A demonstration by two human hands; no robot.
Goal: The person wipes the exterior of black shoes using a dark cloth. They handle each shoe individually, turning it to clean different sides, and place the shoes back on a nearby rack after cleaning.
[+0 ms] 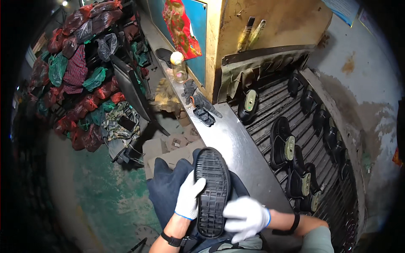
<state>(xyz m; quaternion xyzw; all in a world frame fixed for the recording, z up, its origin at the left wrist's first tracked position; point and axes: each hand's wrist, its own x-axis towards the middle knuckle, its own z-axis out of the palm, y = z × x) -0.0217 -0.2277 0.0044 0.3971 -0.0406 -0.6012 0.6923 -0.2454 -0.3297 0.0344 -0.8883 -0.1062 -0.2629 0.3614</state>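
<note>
I have the black sole over the lap, off the near left edge of the steel bench, tread facing up toward my camera. My left hand, in a white glove, pinches the sole's left edge, thumb over the tread. My right hand, also white-gloved, is at the sole's right edge; it is blurred, so I can't tell whether its fingers grip or only touch. On the bench's far part I see a black plastic piece, dark gloves and a clear bottle. Right of the bench, black shoes stand on a slatted conveyor.
</note>
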